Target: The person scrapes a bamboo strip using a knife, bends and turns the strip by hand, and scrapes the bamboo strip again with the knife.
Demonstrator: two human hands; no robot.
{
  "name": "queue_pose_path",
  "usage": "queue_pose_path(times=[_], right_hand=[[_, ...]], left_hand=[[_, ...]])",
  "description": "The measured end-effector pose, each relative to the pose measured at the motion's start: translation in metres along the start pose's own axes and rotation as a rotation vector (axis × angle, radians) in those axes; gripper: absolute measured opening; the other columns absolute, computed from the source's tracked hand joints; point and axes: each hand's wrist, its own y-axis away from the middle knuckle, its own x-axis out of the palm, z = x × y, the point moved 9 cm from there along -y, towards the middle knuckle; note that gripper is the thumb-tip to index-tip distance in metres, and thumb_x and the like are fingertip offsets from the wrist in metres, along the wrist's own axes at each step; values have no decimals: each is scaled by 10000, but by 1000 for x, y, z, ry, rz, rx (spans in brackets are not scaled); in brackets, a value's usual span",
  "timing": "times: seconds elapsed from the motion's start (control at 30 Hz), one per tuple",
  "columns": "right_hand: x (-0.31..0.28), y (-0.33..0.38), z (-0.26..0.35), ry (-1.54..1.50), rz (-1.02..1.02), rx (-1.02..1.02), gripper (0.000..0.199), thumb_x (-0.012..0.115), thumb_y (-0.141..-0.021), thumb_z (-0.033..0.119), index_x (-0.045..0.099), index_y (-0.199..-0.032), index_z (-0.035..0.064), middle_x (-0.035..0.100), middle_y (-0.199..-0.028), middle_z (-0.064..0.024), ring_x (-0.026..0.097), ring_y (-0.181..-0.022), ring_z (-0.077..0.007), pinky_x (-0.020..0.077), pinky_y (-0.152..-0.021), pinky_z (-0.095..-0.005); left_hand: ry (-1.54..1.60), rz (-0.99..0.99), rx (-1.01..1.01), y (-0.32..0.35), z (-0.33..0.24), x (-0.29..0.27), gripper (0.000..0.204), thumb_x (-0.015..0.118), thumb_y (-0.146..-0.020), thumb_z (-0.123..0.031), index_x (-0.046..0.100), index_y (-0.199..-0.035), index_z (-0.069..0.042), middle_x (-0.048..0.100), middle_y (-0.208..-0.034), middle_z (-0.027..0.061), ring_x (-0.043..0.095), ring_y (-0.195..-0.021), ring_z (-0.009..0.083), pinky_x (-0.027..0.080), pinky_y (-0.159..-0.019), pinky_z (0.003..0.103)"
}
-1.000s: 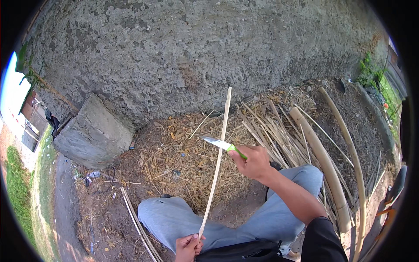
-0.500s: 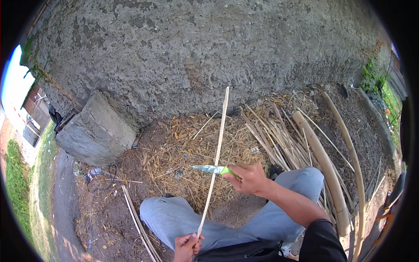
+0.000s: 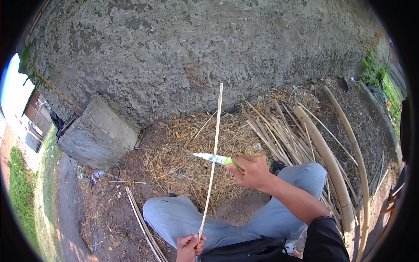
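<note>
Looking down from the head view, I see my left hand (image 3: 190, 247) closed on the near end of a thin bamboo strip (image 3: 213, 161), low in the picture, just in front of my lap. The strip has its long axis almost straight away from me: it rises from this hand, passes over my left knee (image 3: 174, 216), and its far tip points toward the rough grey wall (image 3: 209, 52), leaning only a little to the right.

My right hand (image 3: 251, 171) is wrapped around the green handle of a knife (image 3: 214, 158). The blade lies nearly flat and points to my left, so it crosses the strip at about a right angle, a little beyond the middle of the strip. Blade and strip meet at this crossing; I cannot tell how deep the edge sits in the strip.

Both grips are closed tight, one on the strip and one on the knife.

Under the crossing there is a heap of dry shavings (image 3: 183, 148) on the ground. To the right of my right leg lie several thick bamboo poles (image 3: 325, 157) and thinner canes, fanned out toward the wall. A concrete block (image 3: 98, 135) stands at the left, against the foot of the wall.
</note>
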Motion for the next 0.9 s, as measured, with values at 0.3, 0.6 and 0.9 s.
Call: queue_pose_path(times=[0.3,0.6,0.9], right_hand=[[4,8,8,-40,-2,35,250,685,-875,318,691,-809,77,626,-575,-54,521,-359,-214,344,-322,-342],[4,12,19,-5,3,-40,210,692,-871,261,706,-834,55,608,-550,-54,534,-374,-188,364,-334,-323],[4,8,11,13,15,24,266,631,-919,292,696,-789,69,577,-501,-63,504,-347,-184,343,-323,-337]], left_hand=[[51,0,18,-8,-1,-5,244,520,-1003,-214,602,-909,-4,471,-579,-17,369,-438,50,245,-389,197],[89,-12,-21,-7,-3,-3,220,529,-993,-195,601,-914,-2,477,-586,-6,375,-439,57,254,-391,200],[68,9,-4,-12,0,-6,270,539,-996,-245,597,-908,3,475,-595,-4,375,-445,59,271,-396,193]])
